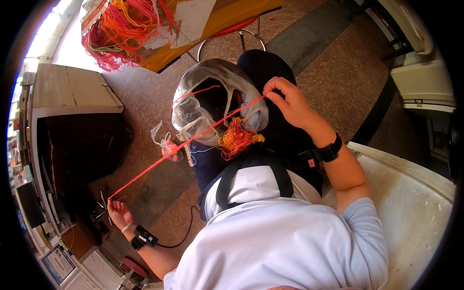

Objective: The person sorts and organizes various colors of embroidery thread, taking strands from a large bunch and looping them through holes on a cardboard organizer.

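A red yarn strand (185, 144) stretches taut on a slant across my lap between both hands. My left hand (120, 214) grips its lower end out to the left, with a short loose tail by the fingers. My right hand (284, 98) pinches the other end above my right knee. Under the strand, a translucent plastic bag (188, 112) lies open on my lap, with a thin red thread over its rim. Just below the bag rests a tangled bundle of orange, red and yellow thread (237, 139). A light blue thread lies on my left thigh.
Many pink, orange and red yarns (123, 30) lie on a yellow-brown surface (232, 18) at the upper left, beside a paper sheet (192, 21). A small knotted plastic bag (169, 146) is left of my thigh. A dark-fronted cabinet (78, 90) stands at left. A black cable (188, 226) runs from my left wrist device.
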{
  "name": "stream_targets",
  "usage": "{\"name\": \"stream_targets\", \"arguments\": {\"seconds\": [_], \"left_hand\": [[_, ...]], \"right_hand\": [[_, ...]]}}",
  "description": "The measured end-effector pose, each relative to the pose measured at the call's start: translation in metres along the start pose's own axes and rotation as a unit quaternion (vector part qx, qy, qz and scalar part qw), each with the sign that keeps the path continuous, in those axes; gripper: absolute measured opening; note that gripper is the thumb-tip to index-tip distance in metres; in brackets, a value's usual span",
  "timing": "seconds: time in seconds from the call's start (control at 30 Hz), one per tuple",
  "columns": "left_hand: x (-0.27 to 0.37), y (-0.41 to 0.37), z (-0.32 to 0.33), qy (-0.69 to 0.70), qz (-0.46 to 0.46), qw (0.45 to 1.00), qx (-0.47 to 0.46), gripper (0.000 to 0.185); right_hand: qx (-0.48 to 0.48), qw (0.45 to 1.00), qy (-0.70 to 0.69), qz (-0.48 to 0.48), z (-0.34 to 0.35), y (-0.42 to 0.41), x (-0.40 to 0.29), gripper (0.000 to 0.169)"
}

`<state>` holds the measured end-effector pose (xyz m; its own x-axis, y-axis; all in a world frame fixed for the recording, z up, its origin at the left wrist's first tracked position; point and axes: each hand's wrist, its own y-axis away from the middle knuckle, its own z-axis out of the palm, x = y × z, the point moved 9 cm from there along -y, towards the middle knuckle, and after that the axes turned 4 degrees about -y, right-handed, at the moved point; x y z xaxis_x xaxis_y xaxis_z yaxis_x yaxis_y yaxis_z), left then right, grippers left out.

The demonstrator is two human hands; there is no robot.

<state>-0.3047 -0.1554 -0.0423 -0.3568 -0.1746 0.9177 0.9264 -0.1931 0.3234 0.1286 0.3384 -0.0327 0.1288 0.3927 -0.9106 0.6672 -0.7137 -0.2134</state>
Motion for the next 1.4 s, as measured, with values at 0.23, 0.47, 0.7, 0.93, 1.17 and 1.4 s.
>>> {"name": "stream_targets", "arguments": {"seconds": [0.23, 0.47, 0.7, 0.93, 1.17, 1.4], "left_hand": [[-0.008, -0.001, -0.016, -0.047, -0.011, 0.992, 0.113, 0.014], [-0.020, -0.012, -0.033, -0.080, -0.021, 0.991, 0.101, 0.012], [-0.024, -0.011, -0.043, -0.125, -0.012, 0.982, 0.140, 0.007], [-0.029, -0.004, -0.023, -0.120, -0.014, 0.986, 0.116, 0.008], [-0.026, 0.004, -0.023, -0.087, 0.007, 0.990, 0.114, 0.010], [-0.024, 0.012, -0.014, -0.076, 0.006, 0.988, 0.131, 0.012]], "right_hand": [[-0.006, 0.983, -0.144, 0.111, -0.002, 0.004, 0.019, 0.007], [0.057, 0.966, -0.225, 0.116, -0.018, 0.006, 0.024, 0.006], [0.099, 0.911, -0.354, 0.187, -0.030, 0.004, 0.025, 0.013], [0.108, 0.899, -0.386, 0.175, -0.042, 0.006, 0.019, 0.015], [0.160, 0.895, -0.362, 0.203, -0.051, 0.015, 0.035, 0.015], [0.117, 0.896, -0.390, 0.174, -0.053, 0.010, 0.044, 0.014]]}}
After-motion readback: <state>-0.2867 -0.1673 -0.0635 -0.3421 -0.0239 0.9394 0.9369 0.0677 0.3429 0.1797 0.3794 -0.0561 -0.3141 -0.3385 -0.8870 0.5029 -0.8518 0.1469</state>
